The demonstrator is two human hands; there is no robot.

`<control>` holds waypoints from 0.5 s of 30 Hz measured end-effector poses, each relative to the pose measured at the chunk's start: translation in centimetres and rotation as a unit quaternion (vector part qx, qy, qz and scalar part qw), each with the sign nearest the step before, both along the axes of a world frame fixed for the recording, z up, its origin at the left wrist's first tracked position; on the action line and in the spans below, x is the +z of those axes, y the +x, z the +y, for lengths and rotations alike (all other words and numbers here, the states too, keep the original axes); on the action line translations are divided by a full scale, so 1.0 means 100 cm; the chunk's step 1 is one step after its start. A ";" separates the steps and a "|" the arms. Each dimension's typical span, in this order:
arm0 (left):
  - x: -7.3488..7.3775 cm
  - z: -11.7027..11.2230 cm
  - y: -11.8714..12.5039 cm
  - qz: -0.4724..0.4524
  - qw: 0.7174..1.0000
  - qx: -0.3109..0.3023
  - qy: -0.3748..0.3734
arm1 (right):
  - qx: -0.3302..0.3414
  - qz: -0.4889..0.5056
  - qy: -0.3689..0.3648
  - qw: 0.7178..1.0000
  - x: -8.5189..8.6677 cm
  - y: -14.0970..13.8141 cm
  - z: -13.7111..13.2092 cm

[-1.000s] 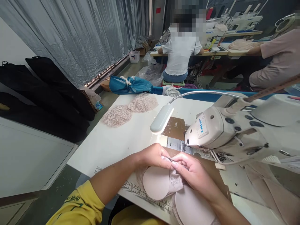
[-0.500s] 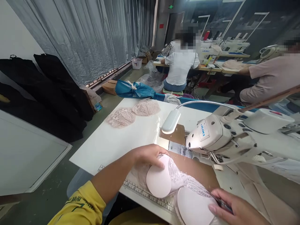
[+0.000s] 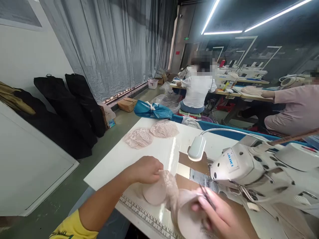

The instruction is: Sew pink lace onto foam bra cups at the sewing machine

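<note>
Head camera looks down at a white sewing table (image 3: 119, 159). The left hand (image 3: 146, 170) has its fingers curled shut, pinching the lace edge of a pale pink padded bra (image 3: 159, 192). The bra lies on the table just under and right of those fingers, and one of its cups bulges below the knuckles. The right hand (image 3: 219, 217) is blurred. Its fingers look closed round a small dark tool (image 3: 204, 194) and rest against the bra's second cup, near the bottom edge.

A printed ruler (image 3: 144, 215) runs along the table edge just below the left fingers. Right of both hands stands a white sewing machine (image 3: 249, 166), close beyond the right fingertips. Its gooseneck lamp (image 3: 196, 148) hangs above and ahead of them. Well beyond the left fingers, two loose lace cups (image 3: 152, 134) lie at the table's far side.

Farther off, a person in a white shirt (image 3: 196, 91) sits facing away at another bench. A second person's pink sleeve (image 3: 296, 109) shows at the right.
</note>
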State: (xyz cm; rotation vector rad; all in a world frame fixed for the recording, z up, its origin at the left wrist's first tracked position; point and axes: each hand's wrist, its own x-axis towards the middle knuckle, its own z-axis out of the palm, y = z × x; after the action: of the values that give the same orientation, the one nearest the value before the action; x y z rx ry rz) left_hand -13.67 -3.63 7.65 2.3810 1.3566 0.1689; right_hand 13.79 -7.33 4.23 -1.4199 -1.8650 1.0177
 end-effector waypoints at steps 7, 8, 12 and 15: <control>0.031 0.047 -0.065 -0.002 0.921 0.215 0.326 | 0.063 0.099 0.208 0.971 0.021 -0.109 0.109; 0.032 0.057 -0.071 -0.004 0.908 0.228 0.352 | 0.061 0.100 0.226 0.967 0.022 -0.118 0.128; 0.005 0.085 -0.082 0.032 0.923 0.235 0.302 | 0.081 0.053 0.232 0.968 0.006 -0.134 0.182; -0.034 0.090 -0.079 0.053 0.947 0.219 0.231 | 0.095 0.000 0.215 0.972 -0.017 -0.122 0.183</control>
State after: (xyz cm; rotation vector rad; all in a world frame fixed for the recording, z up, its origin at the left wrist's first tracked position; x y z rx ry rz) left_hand -21.56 5.37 4.25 2.4248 2.0793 0.5424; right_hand 1.62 10.92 2.51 -1.0018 -2.0942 0.6398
